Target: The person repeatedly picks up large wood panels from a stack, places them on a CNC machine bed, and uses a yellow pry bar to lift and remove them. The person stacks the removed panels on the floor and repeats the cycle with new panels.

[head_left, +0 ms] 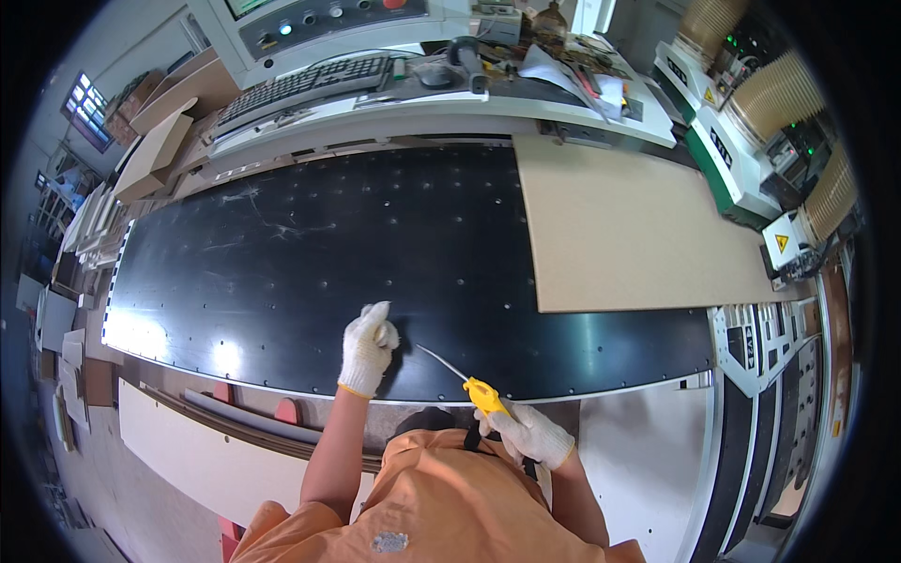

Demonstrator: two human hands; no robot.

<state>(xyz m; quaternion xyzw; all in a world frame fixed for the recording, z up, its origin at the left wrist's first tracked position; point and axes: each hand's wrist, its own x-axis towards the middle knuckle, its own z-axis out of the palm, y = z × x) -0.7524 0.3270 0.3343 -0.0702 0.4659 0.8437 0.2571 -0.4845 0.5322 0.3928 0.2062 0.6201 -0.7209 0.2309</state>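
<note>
My right hand (533,433), in a white knitted glove, grips a yellow air blow gun (484,396) near my body. Its thin, bent metal nozzle points up and left over the front part of the black work table (357,239). My left hand (368,349), gloved the same way, is closed in a loose fist above the table's front edge, left of the nozzle tip; nothing shows in its fingers. On the table's right side lies a flat tan board (648,235), apart from both hands. The black surface is dotted with small holes and has pale scratches at the back left.
Behind the table, a white ledge holds a keyboard (305,89), a handheld scanner (465,58) and loose papers. A control panel (328,26) stands above it. Machine heads with ribbed hoses (779,94) crowd the right. Below the front edge at left lies a pale panel (188,441).
</note>
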